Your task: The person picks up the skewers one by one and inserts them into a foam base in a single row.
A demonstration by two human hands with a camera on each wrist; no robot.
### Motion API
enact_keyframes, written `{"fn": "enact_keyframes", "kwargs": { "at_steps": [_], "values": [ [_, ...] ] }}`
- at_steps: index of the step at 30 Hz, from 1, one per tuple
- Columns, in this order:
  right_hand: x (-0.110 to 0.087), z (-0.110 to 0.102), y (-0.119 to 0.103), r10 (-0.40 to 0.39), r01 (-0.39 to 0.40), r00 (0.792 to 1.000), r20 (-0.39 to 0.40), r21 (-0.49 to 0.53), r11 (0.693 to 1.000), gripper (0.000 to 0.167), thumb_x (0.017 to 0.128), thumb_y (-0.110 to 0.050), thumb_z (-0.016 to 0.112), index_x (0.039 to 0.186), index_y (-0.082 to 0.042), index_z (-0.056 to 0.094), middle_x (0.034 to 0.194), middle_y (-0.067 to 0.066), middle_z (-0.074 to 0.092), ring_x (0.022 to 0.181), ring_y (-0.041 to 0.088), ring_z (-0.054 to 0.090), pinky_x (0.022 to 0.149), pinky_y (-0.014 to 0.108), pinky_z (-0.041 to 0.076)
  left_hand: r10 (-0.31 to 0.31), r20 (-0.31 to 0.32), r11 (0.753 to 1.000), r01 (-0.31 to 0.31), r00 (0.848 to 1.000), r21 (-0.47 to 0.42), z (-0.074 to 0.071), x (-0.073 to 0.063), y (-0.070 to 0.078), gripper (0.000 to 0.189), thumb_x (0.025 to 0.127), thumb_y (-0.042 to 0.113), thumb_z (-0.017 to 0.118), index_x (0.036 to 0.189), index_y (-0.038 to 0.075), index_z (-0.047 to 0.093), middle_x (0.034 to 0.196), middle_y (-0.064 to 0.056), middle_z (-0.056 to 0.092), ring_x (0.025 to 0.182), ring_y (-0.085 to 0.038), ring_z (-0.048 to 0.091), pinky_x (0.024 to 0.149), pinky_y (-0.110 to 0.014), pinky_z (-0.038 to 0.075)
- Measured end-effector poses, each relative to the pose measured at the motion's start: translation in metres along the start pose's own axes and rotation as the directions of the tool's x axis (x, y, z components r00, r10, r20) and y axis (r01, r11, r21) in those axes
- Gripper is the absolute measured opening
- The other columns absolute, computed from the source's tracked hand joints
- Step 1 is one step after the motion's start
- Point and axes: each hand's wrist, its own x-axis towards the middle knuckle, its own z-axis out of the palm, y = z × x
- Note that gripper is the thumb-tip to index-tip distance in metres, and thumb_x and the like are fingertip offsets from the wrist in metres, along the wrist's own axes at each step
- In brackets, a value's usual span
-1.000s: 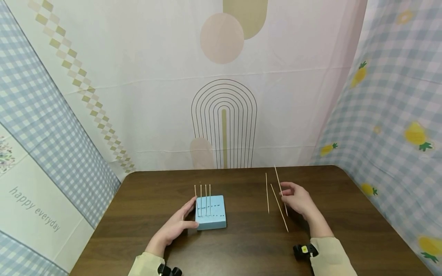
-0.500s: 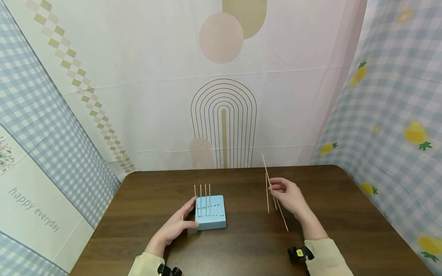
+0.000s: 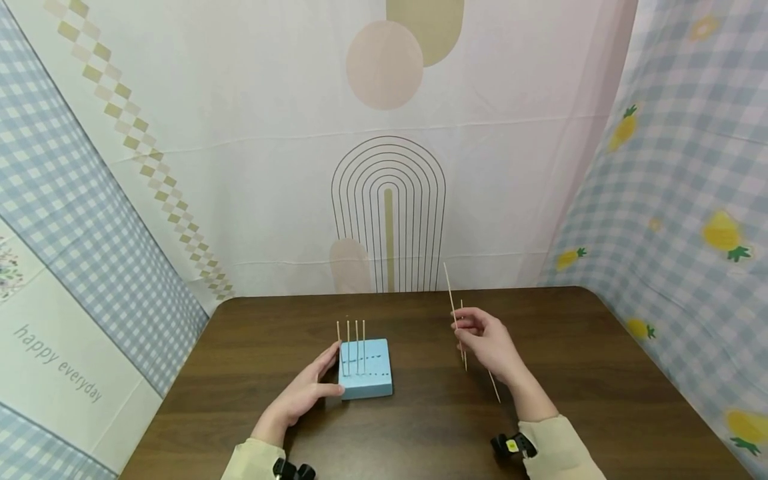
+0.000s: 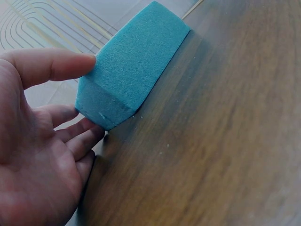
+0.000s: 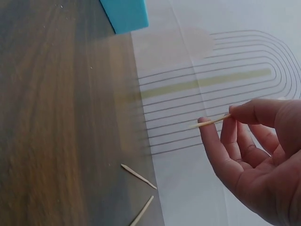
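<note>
A light blue foam block (image 3: pixel 377 387) with rows of small holes sits on the table. Several thin wooden skewers (image 3: pixel 364 337) stand upright in its left part. My left hand (image 3: pixel 303 395) holds the block at its left side, thumb on the front face (image 4: pixel 134 61) and fingers at the side. To the right, my right hand (image 3: pixel 493 345) pinches one skewer (image 3: pixel 448 283) between thumb and fingertips, raised above the table and leaning slightly left at its top. Two other skewers lie beneath that hand: one (image 3: pixel 495 390) partly hidden by it, the other (image 3: pixel 465 361) just left.
The brown wooden table (image 3: pixel 420 440) ends at a back edge against a white patterned cloth (image 3: pixel 276 200). Checked blue cloths hang at both sides, the right one (image 3: pixel 672 187) with pineapple prints. Each wrist wears a black camera (image 3: pixel 513 445).
My right hand has moved left with the pinched skewer, passing over the two lying ones toward the block. The left hand and block stay put.
</note>
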Motion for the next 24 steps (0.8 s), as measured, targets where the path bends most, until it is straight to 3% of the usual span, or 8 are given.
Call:
{"fn": "enact_keyframes", "kwargs": {
  "at_steps": [12, 20, 24],
  "values": [
    [-0.005, 0.034, -0.008, 0.059, -0.055, 0.997, -0.042, 0.105, 0.993, 0.032, 0.104, -0.001, 0.067, 0.135, -0.004, 0.062, 0.109, 0.015, 0.069, 0.089, 0.017, 0.070, 0.071, 0.038, 0.063, 0.013, -0.007, 1.000, -0.013, 1.000, 0.016, -0.001, 0.003, -0.003, 0.098, 0.092, 0.012, 0.077, 0.171, 0.004, 0.020, 0.175, -0.021, 0.021, 0.162, -0.039, 0.017, 0.125, -0.059, 0.015],
    [-0.009, 0.068, -0.011, 0.072, -0.063, 0.997, -0.027, 0.230, 0.971, 0.036, 0.104, 0.000, 0.065, 0.138, -0.011, 0.058, 0.107, 0.016, 0.068, 0.092, 0.033, 0.074, 0.069, 0.044, 0.064, 0.030, -0.015, 0.999, -0.030, 0.999, 0.025, 0.000, 0.000, -0.004, 0.097, 0.091, 0.012, 0.077, 0.170, 0.002, 0.021, 0.174, -0.024, 0.023, 0.161, -0.042, 0.019, 0.124, -0.046, 0.022],
    [-0.011, 0.081, -0.014, 0.044, -0.036, 0.999, -0.020, 0.298, 0.954, 0.041, 0.103, 0.005, 0.063, 0.140, -0.010, 0.055, 0.111, 0.017, 0.067, 0.097, 0.031, 0.073, 0.076, 0.048, 0.063, 0.025, -0.007, 1.000, -0.025, 1.000, 0.008, -0.001, 0.001, -0.002, 0.097, 0.091, 0.010, 0.077, 0.171, 0.003, 0.021, 0.174, -0.023, 0.022, 0.161, -0.041, 0.017, 0.125, -0.056, 0.016]
  ]
}}
